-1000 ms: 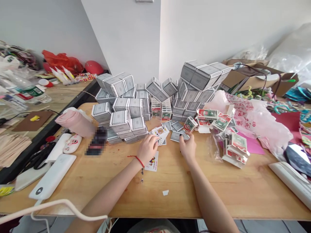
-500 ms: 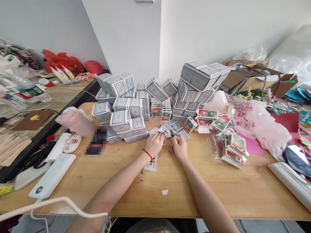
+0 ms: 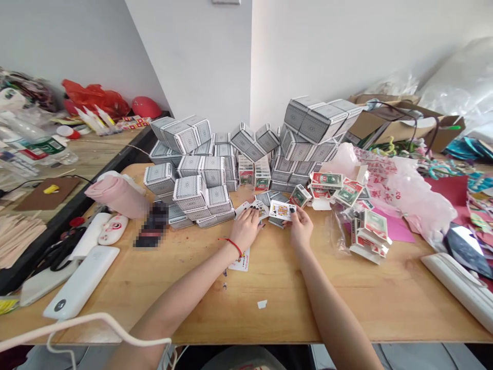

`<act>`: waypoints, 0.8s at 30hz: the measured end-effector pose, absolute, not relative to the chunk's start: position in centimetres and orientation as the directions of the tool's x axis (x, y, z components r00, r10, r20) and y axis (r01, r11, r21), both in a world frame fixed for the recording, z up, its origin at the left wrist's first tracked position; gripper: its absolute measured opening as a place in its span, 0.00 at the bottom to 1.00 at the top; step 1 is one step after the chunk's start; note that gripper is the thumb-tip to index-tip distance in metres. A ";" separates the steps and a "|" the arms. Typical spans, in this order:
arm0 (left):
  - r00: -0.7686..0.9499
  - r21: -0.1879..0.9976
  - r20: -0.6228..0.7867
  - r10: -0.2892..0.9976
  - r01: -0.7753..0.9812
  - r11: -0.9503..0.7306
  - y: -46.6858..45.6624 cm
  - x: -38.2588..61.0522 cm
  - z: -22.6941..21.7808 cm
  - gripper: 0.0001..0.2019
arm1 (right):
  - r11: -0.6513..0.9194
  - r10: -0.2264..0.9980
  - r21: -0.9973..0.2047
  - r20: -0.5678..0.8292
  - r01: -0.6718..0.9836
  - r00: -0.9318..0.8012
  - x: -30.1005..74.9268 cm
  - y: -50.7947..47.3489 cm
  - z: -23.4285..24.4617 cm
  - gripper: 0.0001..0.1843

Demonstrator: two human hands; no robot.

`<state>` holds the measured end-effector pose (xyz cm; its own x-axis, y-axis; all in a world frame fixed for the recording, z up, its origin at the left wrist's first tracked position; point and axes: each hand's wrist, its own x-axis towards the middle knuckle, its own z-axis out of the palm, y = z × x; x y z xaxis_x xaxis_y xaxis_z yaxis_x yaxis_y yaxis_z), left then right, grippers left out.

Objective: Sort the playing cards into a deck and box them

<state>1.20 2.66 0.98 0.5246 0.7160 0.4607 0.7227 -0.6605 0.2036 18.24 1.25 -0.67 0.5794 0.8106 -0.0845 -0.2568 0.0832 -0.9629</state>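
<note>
My left hand [image 3: 245, 229] lies curled over a small spread of face-up playing cards [image 3: 254, 207] on the wooden table [image 3: 192, 288]. My right hand [image 3: 301, 228] pinches a face-up court card [image 3: 282, 210] and holds it just above several face-down cards [image 3: 275, 198]. A single face-up card [image 3: 241, 261] lies under my left wrist, which wears a red string. Behind both hands rises a heap of grey patterned card boxes [image 3: 200, 180]. Red and green card packs [image 3: 348, 194] lie to the right.
On the left lie a white power bank [image 3: 82, 280], a white cable [image 3: 84, 326], a rolled pink cloth [image 3: 117, 195] and scissors [image 3: 61, 252]. A pink plastic bag [image 3: 400, 192] and cardboard boxes [image 3: 400, 123] fill the right. A paper scrap [image 3: 262, 304] lies near the front edge.
My right hand moved left to the spread by my left hand, then drew back to the right with a face-up court card. My left hand shifted slightly right and stayed on the cards.
</note>
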 end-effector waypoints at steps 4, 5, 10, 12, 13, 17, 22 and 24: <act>0.582 0.177 0.442 0.683 0.690 -0.702 2.9 0.9 1.6 0.09 | 0.109 0.811 -0.950 -0.085 -0.292 0.579 18.8 1.4 -1.1 0.20; 0.575 0.177 0.443 0.688 0.696 -0.696 2.8 0.8 1.8 0.09 | 0.120 0.814 -0.948 -0.076 -0.294 0.576 18.8 1.4 -1.2 0.19; 0.346 0.280 0.549 0.761 0.781 -0.557 2.2 0.9 2.2 0.12 | 0.111 0.832 -0.947 -0.077 -0.300 0.549 17.8 1.0 -1.1 0.18; 0.229 0.354 0.612 0.757 0.777 -0.521 2.1 1.4 2.2 0.12 | 0.074 0.853 -0.954 -0.090 -0.289 0.514 17.1 0.9 -0.7 0.18; 0.191 0.386 0.632 0.751 0.763 -0.519 2.0 1.8 2.1 0.11 | 0.057 0.869 -0.956 -0.095 -0.288 0.486 16.7 0.9 -0.4 0.18; 0.213 0.435 0.665 0.716 0.669 -0.603 2.1 3.6 2.1 0.07 | 0.040 0.939 -0.945 -0.076 -0.325 0.337 15.0 1.3 0.6 0.17; 0.191 0.470 0.646 0.739 0.663 -0.582 1.8 4.6 2.1 0.12 | 0.080 0.930 -0.899 -0.087 -0.430 0.357 14.2 2.0 0.3 0.13; 0.175 0.487 0.630 0.757 0.670 -0.560 1.6 4.6 1.9 0.12 | 0.069 0.931 -0.865 -0.123 -0.497 0.343 14.3 2.0 -0.1 0.15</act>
